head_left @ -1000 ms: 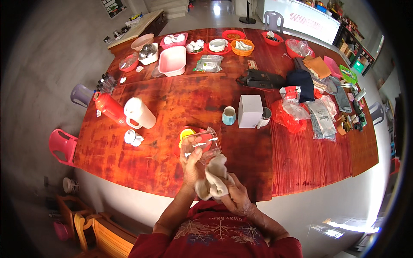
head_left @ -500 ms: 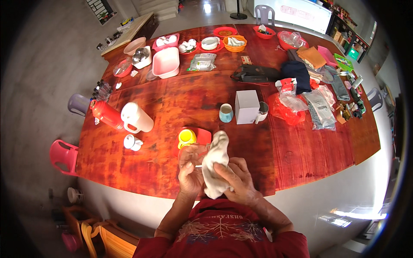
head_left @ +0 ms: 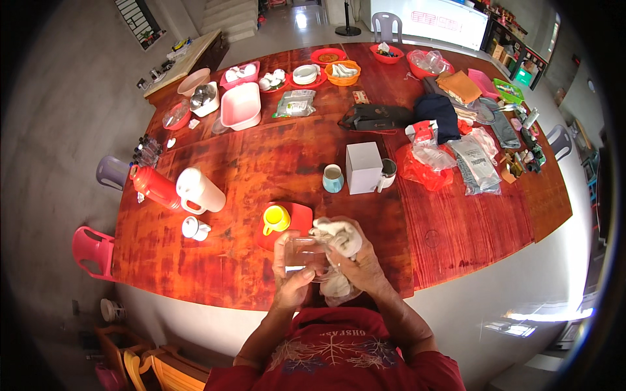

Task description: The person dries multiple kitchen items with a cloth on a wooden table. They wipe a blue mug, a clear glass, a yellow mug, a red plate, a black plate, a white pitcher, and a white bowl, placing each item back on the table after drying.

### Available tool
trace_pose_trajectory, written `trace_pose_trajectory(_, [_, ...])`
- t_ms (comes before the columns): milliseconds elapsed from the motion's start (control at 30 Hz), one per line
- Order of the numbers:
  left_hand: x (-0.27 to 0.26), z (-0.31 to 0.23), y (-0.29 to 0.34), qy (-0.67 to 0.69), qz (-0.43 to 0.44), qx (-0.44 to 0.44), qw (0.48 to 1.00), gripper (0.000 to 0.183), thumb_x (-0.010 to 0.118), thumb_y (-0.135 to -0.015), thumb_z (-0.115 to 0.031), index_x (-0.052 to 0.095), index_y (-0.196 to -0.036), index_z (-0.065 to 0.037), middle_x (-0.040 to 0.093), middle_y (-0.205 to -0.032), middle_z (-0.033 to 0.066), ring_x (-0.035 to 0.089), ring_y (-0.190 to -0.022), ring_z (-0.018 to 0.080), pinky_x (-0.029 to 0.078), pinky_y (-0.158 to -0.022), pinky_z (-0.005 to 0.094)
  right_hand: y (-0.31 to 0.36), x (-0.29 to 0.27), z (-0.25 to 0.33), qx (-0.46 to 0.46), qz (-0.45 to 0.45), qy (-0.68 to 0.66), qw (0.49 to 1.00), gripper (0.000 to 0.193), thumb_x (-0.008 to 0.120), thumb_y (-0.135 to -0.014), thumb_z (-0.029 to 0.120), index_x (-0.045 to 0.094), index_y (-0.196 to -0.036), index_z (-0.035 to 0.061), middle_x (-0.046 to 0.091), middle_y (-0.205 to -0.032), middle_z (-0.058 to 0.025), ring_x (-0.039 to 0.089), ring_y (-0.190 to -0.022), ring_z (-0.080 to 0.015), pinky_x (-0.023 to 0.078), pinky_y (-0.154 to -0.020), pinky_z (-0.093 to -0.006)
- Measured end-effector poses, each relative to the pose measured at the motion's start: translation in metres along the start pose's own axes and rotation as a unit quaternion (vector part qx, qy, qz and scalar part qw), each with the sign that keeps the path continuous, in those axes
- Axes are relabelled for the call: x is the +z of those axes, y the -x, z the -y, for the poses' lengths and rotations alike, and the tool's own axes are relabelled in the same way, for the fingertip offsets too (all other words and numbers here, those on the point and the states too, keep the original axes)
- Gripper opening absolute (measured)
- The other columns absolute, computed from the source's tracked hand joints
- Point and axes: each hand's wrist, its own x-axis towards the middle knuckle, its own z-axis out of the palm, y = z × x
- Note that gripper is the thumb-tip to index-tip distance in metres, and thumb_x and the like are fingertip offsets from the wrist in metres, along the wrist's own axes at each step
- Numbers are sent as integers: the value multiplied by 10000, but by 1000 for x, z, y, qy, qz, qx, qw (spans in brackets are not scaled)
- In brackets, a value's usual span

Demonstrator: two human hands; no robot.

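Note:
My left hand [head_left: 291,285] grips a clear glass [head_left: 301,254] near the table's front edge, thumb on the near side and fingers round the far side. The glass lies tilted, its right end against a whitish cloth [head_left: 340,236]. My right hand [head_left: 362,266] is closed on this bunched cloth, part of which hangs below the fingers. Just beyond the left hand, a yellow cup [head_left: 276,219] stands on a red tray [head_left: 300,217]. Where cloth and glass meet, the right fingertips are partly hidden.
Left on the table [head_left: 248,169] stand a red thermos [head_left: 155,187], a pale jug [head_left: 201,190] and a white mug [head_left: 194,228]. Ahead are a blue cup [head_left: 332,179] and a white box [head_left: 363,168]. Bags [head_left: 427,166] lie right; basins [head_left: 240,106] stand far left.
My right hand has shifted the cloth from hanging upright beside the glass to bunched against its right end. The glass now shows more fully in my left hand. The view has shifted slightly.

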Motion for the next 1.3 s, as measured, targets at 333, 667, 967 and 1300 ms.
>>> trace_pose_trajectory(333, [-24, 7, -5, -248, -127, 158, 947, 703, 728, -702, -33, 344, -1290, -68, 489, -1149, 98, 541, -1034, 225, 500, -803, 339, 39, -18, -11, 60, 50, 86, 993, 398, 616, -822, 157, 511, -1175, 7, 634, -935, -161, 651, -906, -290, 508, -781, -358])
trace_pose_trajectory(667, [-15, 29, 8, -160, -61, 78, 982, 544, 557, -809, -50, 357, -1315, -40, 502, -1162, 64, 502, -1055, 148, 409, -915, 294, 10, 0, 1, -234, 13, 345, 909, 463, 649, -675, 250, 590, -1107, 96, 514, -1149, -130, 486, -1076, -334, 397, -831, -438])
trace_pose_trajectory(967, [-16, 20, -3, 12, -92, -40, 995, 437, 526, -899, -294, 402, -1234, -43, 532, -1122, 105, 539, -1017, 171, 454, -884, 321, 25, 28, -32, -278, -110, 334, 894, 389, 719, -616, 242, 608, -981, 169, 487, -1169, -109, 460, -1146, -367, 436, -847, -503])
trace_pose_trajectory(1300, [-27, -1, -9, 7, -11, -159, 987, 573, 712, -770, -56, 389, -1241, -109, 499, -1207, 84, 536, -1067, 183, 469, -909, 336, -9, -1, -11, -244, -8, 246, 938, 422, 759, -642, 114, 573, -1019, 79, 605, -942, -101, 606, -838, -304, 512, -717, -393])
